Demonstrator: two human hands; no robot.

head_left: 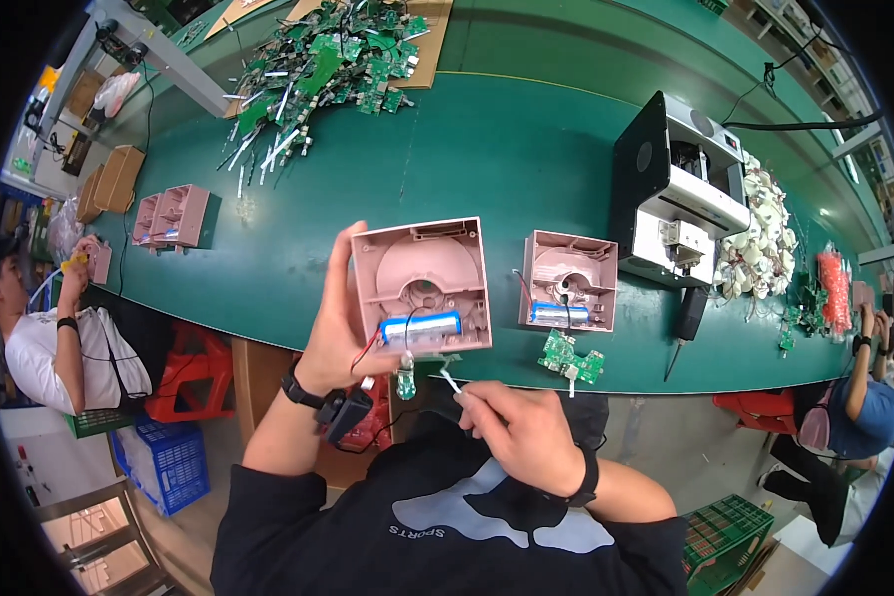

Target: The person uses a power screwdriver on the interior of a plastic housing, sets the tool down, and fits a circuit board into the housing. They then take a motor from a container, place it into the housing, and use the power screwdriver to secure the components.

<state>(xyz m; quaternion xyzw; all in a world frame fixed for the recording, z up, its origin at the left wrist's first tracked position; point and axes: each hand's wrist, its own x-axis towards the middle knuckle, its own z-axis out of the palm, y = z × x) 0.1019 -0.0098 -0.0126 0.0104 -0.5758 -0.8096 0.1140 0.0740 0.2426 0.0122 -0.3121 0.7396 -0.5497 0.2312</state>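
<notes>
My left hand [336, 333] grips the left side of a pink plastic housing [475, 268], tilted so its open inside faces me. A blue-wrapped cylindrical battery [422, 328] lies along the housing's lower wall, with red and dark wires by it. Just below hangs a small clear-and-green part [406, 379], too small to name. My right hand [517, 422] pinches a thin white strip [451, 380] whose upper end points at the housing's lower edge; a greenish sliver shows there. To the right, a second pink housing [571, 248] with a battery rests on the table, a green circuit board [570, 358] in front.
A heap of circuit boards [338, 65] lies at the back left. On the right stands a black-and-white machine [680, 189], with an electric screwdriver [690, 318] before it and white parts [755, 238] beside it. More pink housings [174, 216] sit left. Co-workers sit at both sides.
</notes>
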